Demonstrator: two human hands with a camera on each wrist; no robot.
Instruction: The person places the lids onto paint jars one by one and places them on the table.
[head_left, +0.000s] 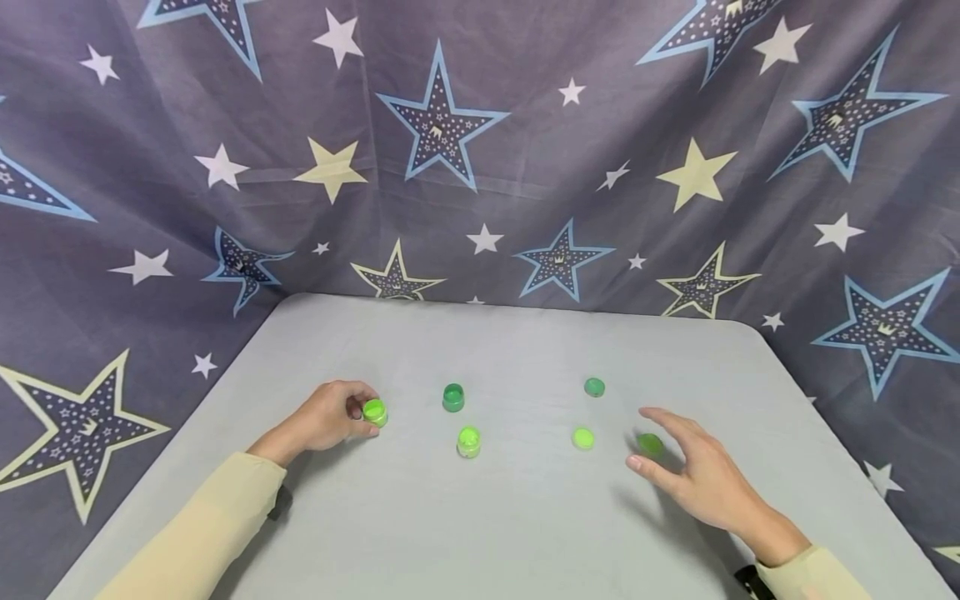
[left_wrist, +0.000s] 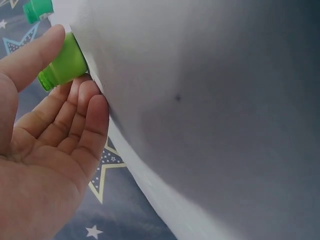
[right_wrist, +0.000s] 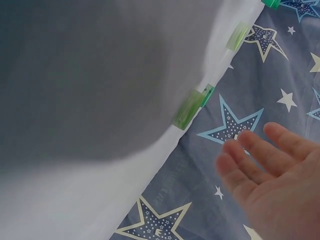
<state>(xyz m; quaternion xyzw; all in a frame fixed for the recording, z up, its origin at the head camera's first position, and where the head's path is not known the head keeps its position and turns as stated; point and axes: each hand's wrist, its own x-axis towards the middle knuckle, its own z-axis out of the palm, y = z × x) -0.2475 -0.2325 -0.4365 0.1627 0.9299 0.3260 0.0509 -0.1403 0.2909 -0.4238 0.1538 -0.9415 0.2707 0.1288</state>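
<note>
My left hand (head_left: pixel 330 415) holds a small bright green jar (head_left: pixel 375 412) between thumb and fingers at the table's left side. In the left wrist view, the thumb lies along this jar (left_wrist: pixel 67 62) while the fingertips touch it from the other side. My right hand (head_left: pixel 705 479) hovers at the right, its fingers spread and nothing held. Just beyond its thumb and index finger lies a flat green lid (head_left: pixel 650 444). A lime lid (head_left: pixel 583 438) and a darker green lid (head_left: pixel 594 387) lie to the left of that one.
Mid-table stand a dark green jar (head_left: pixel 453 397) and, nearer the front, another lime-green jar (head_left: pixel 468 442). All of this is on a pale grey table (head_left: pixel 517 525). A dark star-patterned cloth (head_left: pixel 517 150) hangs behind and along both sides.
</note>
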